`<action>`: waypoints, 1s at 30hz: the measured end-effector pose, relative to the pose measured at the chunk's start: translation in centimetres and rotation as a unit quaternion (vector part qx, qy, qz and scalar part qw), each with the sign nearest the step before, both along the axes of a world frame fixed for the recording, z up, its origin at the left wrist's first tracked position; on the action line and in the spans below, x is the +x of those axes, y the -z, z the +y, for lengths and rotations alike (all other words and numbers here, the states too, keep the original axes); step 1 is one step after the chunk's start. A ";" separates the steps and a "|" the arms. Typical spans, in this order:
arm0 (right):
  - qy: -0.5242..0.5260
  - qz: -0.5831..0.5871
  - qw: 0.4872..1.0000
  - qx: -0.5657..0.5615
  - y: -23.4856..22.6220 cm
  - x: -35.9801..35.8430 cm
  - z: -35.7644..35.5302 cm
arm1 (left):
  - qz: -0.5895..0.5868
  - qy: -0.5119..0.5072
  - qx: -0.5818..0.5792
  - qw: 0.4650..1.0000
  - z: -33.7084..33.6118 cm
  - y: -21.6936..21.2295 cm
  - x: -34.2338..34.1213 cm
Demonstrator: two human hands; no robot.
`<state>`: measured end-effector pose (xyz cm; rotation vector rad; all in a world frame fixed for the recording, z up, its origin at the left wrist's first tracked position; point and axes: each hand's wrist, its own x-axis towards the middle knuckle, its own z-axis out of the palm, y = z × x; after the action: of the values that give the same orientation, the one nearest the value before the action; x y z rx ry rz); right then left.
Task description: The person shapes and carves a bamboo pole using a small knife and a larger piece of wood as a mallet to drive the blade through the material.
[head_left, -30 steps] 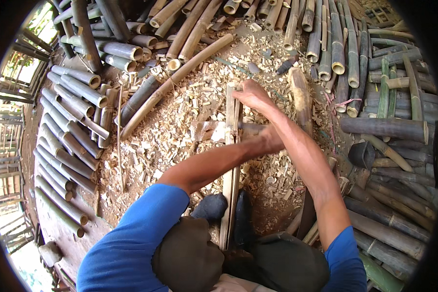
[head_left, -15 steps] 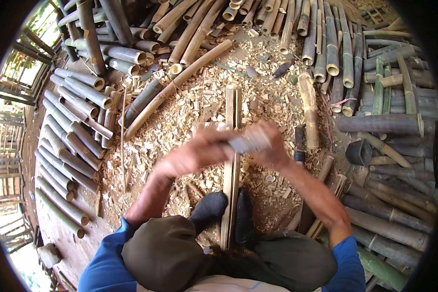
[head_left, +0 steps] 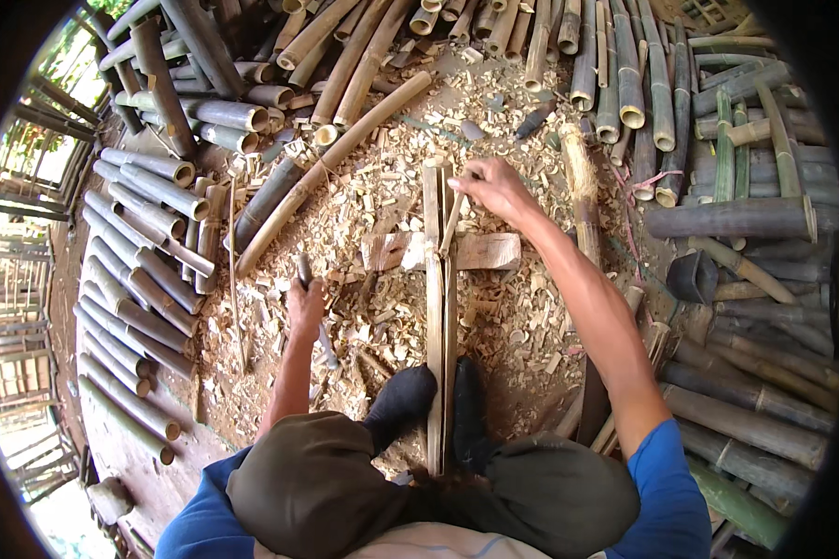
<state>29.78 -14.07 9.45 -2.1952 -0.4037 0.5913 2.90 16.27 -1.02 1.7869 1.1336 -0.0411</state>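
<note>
In front of me a long split bamboo piece [head_left: 434, 326] runs away from between my feet, resting across a wooden block [head_left: 496, 252]. Near its far end my right hand [head_left: 496, 191] is closed, pinching a thin bamboo sliver [head_left: 450, 222] that slants down against the split. Off to the left, my left hand [head_left: 305, 303] is wrapped round a tool with a dark rounded handle [head_left: 303, 269]; a narrow grey part [head_left: 328, 347] shows below the fist. The kind of tool cannot be made out.
Wood chips [head_left: 382, 200] cover the ground around the block. Cut bamboo poles [head_left: 126, 298] lie stacked at left, more poles [head_left: 750, 219] at right, others along the back. One long pole [head_left: 336, 172] slants across the far left. A dark container [head_left: 692, 278] sits at right.
My hands have parted from a blurred grey thing over the bamboo. The left went left with the tool; the right moved farther away and now pinches a sliver. The wooden block is now uncovered.
</note>
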 end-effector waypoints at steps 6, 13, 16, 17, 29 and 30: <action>-0.008 -0.098 0.995 0.027 -1.1 -3.1 0.3 | -0.161 -0.074 -0.148 0.973 2.1 -7.1 1.7; -0.137 -0.510 0.849 -0.004 1.0 -18.1 -3.5 | -0.376 -0.090 -0.328 0.862 -0.3 -12.1 7.4; -0.152 -0.534 0.831 -0.029 1.2 -20.5 -2.3 | -0.383 -0.115 -0.355 0.845 -3.0 -11.2 8.8; -0.156 -0.523 0.838 -0.028 0.9 -20.7 -2.0 | -0.375 -0.125 -0.352 0.848 -3.9 -10.9 8.9; -0.054 -0.397 0.916 -0.019 -1.9 -9.9 -2.4 | -0.367 -0.084 -0.412 0.830 -7.4 -6.1 6.9; -0.024 -0.294 0.955 0.020 -1.2 -7.1 -1.7 | -0.360 -0.092 -0.402 0.837 -6.6 -5.1 6.9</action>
<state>22.67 -15.80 10.64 -2.2979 -0.7698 -0.0646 9.80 9.70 4.03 0.7965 0.5729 0.2253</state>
